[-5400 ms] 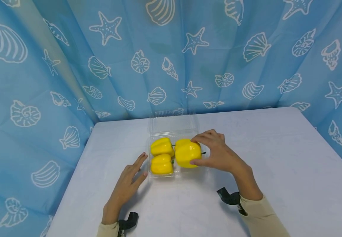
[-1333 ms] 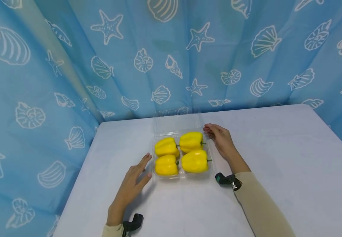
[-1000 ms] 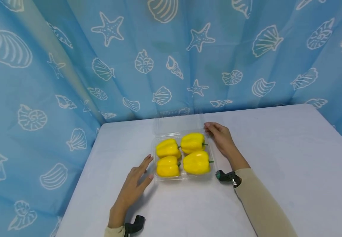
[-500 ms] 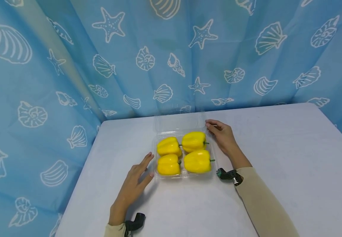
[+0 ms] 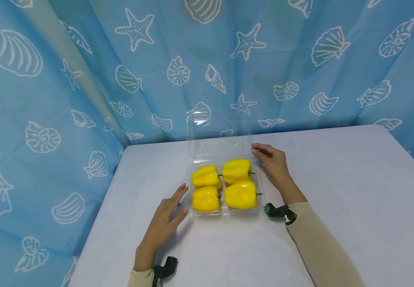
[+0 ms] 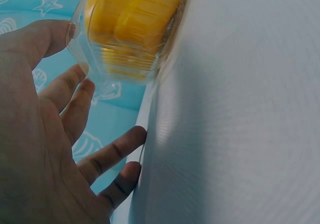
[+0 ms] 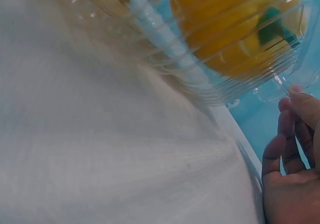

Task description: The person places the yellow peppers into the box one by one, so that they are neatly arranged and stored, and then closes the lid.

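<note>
In the head view, a clear plastic clamshell box point(image 5: 224, 212) holds several yellow bell peppers point(image 5: 241, 195) with green stems, set in two rows. Its hinged lid point(image 5: 221, 137) stands partly raised at the back. My right hand point(image 5: 275, 163) pinches the lid's right edge between thumb and forefinger; the right wrist view shows this hand point(image 7: 295, 154) at the clear plastic. At the box's left side is my left hand point(image 5: 161, 223), fingers extended. In the left wrist view, that hand point(image 6: 50, 114) has its thumb and foremost fingers against the clear wall, other fingertips near the tabletop.
The box rests on a table with a white cloth point(image 5: 336, 191). Behind and left of it hangs a blue curtain point(image 5: 149, 99) with white shell and starfish prints. Each wrist carries a black camera mount point(image 5: 165, 268).
Earlier, my right hand was placing a pepper at the box's right side. It then moved to the lid's right edge, and the lid has tilted upward. The left hand stays beside the box.
</note>
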`<state>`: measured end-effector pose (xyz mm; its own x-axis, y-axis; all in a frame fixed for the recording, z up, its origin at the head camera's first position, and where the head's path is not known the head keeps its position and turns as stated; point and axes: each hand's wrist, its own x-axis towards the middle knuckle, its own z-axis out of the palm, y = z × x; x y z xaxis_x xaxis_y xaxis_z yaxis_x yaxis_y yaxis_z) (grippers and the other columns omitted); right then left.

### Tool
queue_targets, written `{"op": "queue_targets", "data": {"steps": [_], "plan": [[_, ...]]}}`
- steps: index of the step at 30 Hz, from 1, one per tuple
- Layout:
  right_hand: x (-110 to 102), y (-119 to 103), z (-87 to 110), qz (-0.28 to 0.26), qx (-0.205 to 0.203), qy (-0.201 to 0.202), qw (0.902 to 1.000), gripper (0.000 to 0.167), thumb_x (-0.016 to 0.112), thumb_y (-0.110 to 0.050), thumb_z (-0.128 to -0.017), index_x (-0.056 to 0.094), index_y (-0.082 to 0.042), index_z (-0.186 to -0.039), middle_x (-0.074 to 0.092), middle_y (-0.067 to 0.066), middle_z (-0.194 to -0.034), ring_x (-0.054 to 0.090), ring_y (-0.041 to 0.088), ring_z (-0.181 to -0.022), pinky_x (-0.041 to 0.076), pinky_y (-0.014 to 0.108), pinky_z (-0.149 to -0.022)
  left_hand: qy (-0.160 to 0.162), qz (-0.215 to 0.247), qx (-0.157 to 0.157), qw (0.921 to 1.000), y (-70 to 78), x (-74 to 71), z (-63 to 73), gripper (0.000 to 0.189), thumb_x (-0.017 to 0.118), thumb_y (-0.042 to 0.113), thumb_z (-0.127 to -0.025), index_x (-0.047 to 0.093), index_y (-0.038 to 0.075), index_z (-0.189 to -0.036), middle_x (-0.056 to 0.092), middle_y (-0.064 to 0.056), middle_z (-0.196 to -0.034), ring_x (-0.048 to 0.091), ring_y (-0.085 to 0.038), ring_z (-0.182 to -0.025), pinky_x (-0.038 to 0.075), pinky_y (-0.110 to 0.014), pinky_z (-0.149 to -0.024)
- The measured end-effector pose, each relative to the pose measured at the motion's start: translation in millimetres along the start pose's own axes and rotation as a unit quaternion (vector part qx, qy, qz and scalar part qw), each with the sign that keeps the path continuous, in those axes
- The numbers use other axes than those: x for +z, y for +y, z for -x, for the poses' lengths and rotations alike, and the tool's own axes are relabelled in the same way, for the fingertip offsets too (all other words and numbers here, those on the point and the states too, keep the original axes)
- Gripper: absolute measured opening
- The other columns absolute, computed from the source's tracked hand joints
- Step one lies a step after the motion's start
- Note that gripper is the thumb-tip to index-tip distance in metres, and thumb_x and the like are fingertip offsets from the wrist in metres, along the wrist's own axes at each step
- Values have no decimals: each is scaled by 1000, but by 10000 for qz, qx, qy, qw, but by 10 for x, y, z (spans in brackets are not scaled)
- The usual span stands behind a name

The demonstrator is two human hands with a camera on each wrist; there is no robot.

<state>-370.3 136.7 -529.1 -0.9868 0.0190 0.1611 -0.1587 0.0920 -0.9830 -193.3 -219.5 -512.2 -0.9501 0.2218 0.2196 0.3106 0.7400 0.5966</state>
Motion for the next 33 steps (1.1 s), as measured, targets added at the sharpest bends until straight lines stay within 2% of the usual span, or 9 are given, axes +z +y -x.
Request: {"op": "queue_targets", "data": {"steps": [4, 12, 23, 33], "plan": [[-16, 13, -2, 13, -226, 141, 9996, 38, 74, -36, -91, 73, -15, -122, 71, 1, -119, 62, 13, -106, 50, 18, -88, 4, 42, -17, 10000, 4, 5, -5, 59, 54, 43, -102, 34, 32, -157, 28, 18, -160, 52, -20, -115, 43, -51, -96], [-48, 15, 5, -176, -322, 310, 9988, 35, 80, -34, -85, 78, -12, -113, 75, -1, -109, 67, 12, -101, 52, 21, -85, -6, -24, -16, 10000, 9, 22, -9, 60, 53, 44, -102, 33, 33, -157, 28, 17, -160, 51, -19, -116, 43, -50, -96], [-99, 6, 3, -213, -508, 108, 9984, 32, 82, -30, -83, 79, -6, -104, 76, 0, -102, 69, 14, -97, 53, 22, -85, -1, -16, -97, 10000, 28, -10, -5, 60, 55, 43, -102, 35, 31, -157, 28, 19, -160, 51, -20, -118, 42, -51, -98], [-170, 29, 29, 47, -645, -155, 9978, 26, 79, -27, -87, 79, -6, -103, 76, 0, -102, 65, 14, -103, 51, 22, -88, 41, 16, -37, 10000, 11, 0, -9, 59, 55, 42, -102, 36, 30, -157, 29, 18, -160, 51, -20, -120, 41, -51, -99]]}}
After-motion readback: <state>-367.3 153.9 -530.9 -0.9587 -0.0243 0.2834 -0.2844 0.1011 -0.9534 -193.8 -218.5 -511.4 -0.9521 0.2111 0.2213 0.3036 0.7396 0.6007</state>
